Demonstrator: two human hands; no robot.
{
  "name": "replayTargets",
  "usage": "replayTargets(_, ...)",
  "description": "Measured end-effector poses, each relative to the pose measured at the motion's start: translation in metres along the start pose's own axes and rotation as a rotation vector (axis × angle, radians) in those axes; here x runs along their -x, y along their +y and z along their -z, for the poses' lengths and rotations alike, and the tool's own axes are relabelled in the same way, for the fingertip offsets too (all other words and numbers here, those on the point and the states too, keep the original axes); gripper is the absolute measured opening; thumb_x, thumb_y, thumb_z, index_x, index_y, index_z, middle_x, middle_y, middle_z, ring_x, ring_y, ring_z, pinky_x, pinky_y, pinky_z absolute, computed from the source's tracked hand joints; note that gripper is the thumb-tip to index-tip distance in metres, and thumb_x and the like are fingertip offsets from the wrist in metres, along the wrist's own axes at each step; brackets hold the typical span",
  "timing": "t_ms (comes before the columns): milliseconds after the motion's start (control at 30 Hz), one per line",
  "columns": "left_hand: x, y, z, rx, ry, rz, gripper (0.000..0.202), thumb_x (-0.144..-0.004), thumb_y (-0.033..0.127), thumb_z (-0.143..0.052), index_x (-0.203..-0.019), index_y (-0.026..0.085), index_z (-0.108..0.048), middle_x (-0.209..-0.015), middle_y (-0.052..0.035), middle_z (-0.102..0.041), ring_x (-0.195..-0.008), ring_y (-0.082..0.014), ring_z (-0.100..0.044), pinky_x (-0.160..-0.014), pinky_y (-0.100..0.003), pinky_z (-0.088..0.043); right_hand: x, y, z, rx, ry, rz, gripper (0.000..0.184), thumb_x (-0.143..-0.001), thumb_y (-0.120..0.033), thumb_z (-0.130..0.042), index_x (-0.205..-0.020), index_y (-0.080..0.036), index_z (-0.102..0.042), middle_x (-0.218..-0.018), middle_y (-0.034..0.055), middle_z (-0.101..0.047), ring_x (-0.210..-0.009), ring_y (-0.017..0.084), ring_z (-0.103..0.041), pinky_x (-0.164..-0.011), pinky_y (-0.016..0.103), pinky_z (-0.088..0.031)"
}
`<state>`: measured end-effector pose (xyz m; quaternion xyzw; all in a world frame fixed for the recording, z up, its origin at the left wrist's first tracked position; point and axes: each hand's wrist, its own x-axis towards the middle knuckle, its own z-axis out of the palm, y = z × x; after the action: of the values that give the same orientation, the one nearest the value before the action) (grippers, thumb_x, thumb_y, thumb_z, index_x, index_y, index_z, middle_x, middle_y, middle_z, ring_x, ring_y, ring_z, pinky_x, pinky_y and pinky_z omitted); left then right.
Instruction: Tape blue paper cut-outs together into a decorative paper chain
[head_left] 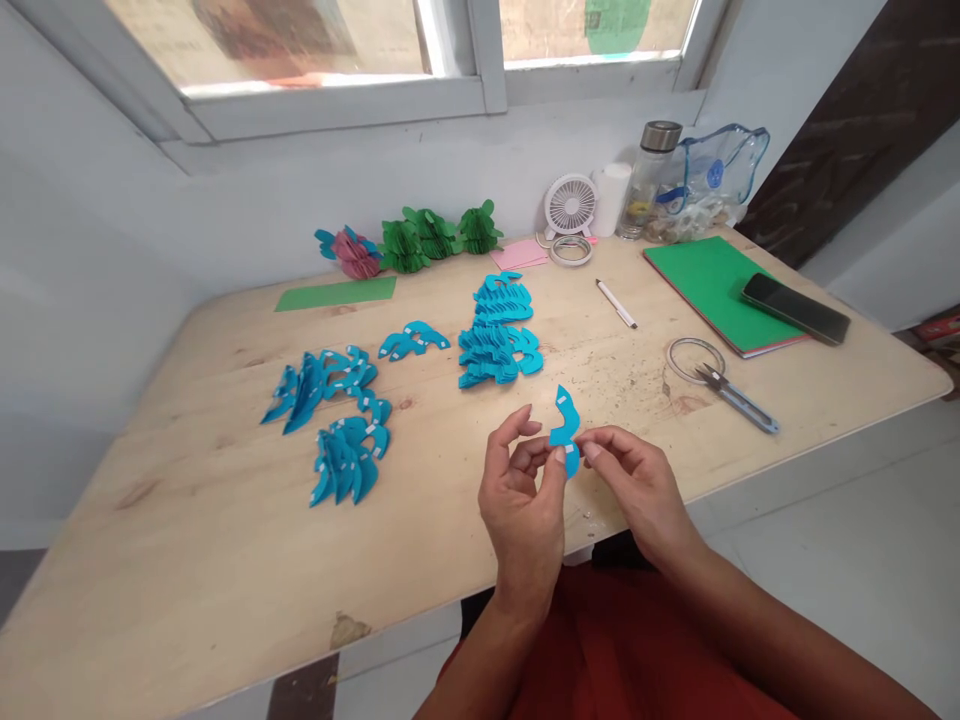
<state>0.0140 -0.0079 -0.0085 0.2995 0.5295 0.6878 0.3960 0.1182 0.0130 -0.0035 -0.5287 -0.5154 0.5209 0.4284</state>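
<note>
Between the thumb and fingers of my left hand (525, 480) is a curved blue paper cutout (564, 412) with small white tape pieces on it. My right hand (637, 480) is closed in a pinch at the cutout's right edge; whatever lies between its fingertips is too small to make out. Beyond my hands sits a stack of folded blue cutouts (491, 350). To the left lie more blue cutouts with white tape pieces, in one group (349, 460) nearer me, another (304, 390) behind it, and a loose pair (414, 340).
Scissors-like snips (739, 398), a tape roll (697, 358), a pen (616, 303) and a phone (796, 308) on green sheets (712, 280) lie rightward. At the back stand green paper shapes (431, 235), a pink one (356, 255), a fan (571, 206) and a bottle (649, 180).
</note>
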Motion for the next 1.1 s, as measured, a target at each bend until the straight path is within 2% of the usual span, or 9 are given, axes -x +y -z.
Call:
replayTargets(100, 0.000, -0.001, -0.002, 0.010, -0.025, 0.024, 0.040, -0.073, 0.013, -0.069, -0.111, 0.024, -0.061, -0.100, -0.0037, -0.060, -0.080, -0.0130, -0.065, -0.075, -0.026, -0.054, -0.001, 0.000, -0.001, 0.017, -0.025, -0.011, 0.015, -0.079, -0.034, -0.062, -0.076, -0.020, -0.062, -0.075, 0.0015, -0.063, -0.074, 0.017, -0.056, -0.071, 0.030, -0.044)
replayTargets(267, -0.001, 0.000, -0.001, 0.097, -0.016, 0.104, 0.036, -0.073, 0.015, -0.070, -0.108, 0.022, -0.061, -0.103, -0.0041, -0.062, -0.080, -0.0133, -0.066, -0.076, -0.027, -0.053, -0.005, 0.003, 0.000, 0.012, 0.036, -0.009, 0.015, -0.078, -0.032, -0.063, -0.070, -0.020, -0.058, -0.069, -0.0011, -0.057, -0.068, 0.014, -0.051, -0.066, 0.028, -0.040)
replayTargets(367, -0.002, 0.004, 0.005, 0.201, -0.021, 0.196, 0.038, -0.075, 0.015, -0.069, -0.111, 0.022, -0.057, -0.095, -0.0024, -0.066, -0.090, -0.0167, -0.066, -0.086, -0.031, -0.050, -0.009, 0.005, 0.005, 0.000, 0.086, -0.019, 0.015, -0.076, -0.032, -0.064, -0.069, -0.020, -0.058, -0.068, -0.0017, -0.056, -0.066, 0.014, -0.049, -0.065, 0.028, -0.039)
replayTargets(467, -0.002, 0.010, 0.012, 0.299, -0.125, 0.280, 0.040, -0.079, 0.016, -0.067, -0.115, 0.021, -0.053, -0.077, -0.0006, -0.071, -0.105, -0.0203, -0.064, -0.100, -0.038, -0.040, -0.012, 0.006, 0.009, 0.004, 0.078, -0.045, 0.016, -0.074, -0.033, -0.064, -0.068, -0.020, -0.057, -0.067, -0.0019, -0.055, -0.065, 0.013, -0.049, -0.064, 0.027, -0.039)
replayTargets(533, -0.002, 0.012, 0.014, 0.342, -0.198, 0.301, 0.039, -0.080, 0.017, -0.066, -0.116, 0.019, -0.052, -0.073, -0.0007, -0.072, -0.107, -0.0201, -0.063, -0.105, -0.039, -0.035, -0.013, 0.006, 0.009, 0.010, 0.027, -0.056, 0.016, -0.074, -0.033, -0.064, -0.068, -0.020, -0.058, -0.067, -0.0016, -0.056, -0.065, 0.014, -0.050, -0.063, 0.027, -0.040)
replayTargets(667, -0.003, 0.014, 0.011, 0.371, -0.245, 0.350, 0.041, -0.079, 0.020, -0.067, -0.118, 0.018, -0.053, -0.084, -0.0043, -0.075, -0.096, -0.0179, -0.066, -0.102, -0.038, -0.035, -0.013, 0.002, 0.006, 0.021, -0.076, -0.067, 0.016, -0.074, -0.034, -0.064, -0.068, -0.020, -0.057, -0.065, -0.0020, -0.056, -0.063, 0.013, -0.050, -0.060, 0.027, -0.040)
replayTargets(833, -0.003, 0.014, 0.009, 0.390, -0.204, 0.402, 0.043, -0.079, 0.022, -0.067, -0.119, 0.018, -0.052, -0.092, -0.0078, -0.075, -0.093, -0.0194, -0.066, -0.093, -0.035, -0.041, -0.011, -0.002, 0.008, 0.056, -0.132, -0.050, 0.019, -0.079, -0.036, -0.059, -0.069, -0.019, -0.058, -0.065, -0.0015, -0.056, -0.064, 0.014, -0.051, -0.061, 0.027, -0.041)
replayTargets(967, -0.003, 0.016, 0.009, 0.409, -0.184, 0.431, 0.041, -0.079, 0.019, -0.066, -0.117, 0.016, -0.052, -0.090, -0.0092, -0.076, -0.090, -0.0189, -0.067, -0.089, -0.033, -0.043, -0.009, -0.001, 0.015, 0.119, -0.043, 0.044, 0.016, -0.084, -0.033, -0.056, -0.076, -0.020, -0.061, -0.074, 0.0016, -0.062, -0.072, 0.016, -0.056, -0.067, 0.029, -0.044)
replayTargets(1100, -0.003, 0.018, 0.010, 0.428, -0.194, 0.452, 0.041, -0.079, 0.019, -0.064, -0.118, 0.014, -0.052, -0.088, -0.0102, -0.076, -0.093, -0.0196, -0.067, -0.089, -0.032, -0.043, -0.006, -0.001, 0.020, 0.294, 0.050, 0.340, 0.009, -0.085, -0.022, -0.058, -0.091, -0.022, -0.063, -0.084, 0.0029, -0.064, -0.079, 0.017, -0.057, -0.071, 0.032, -0.046)
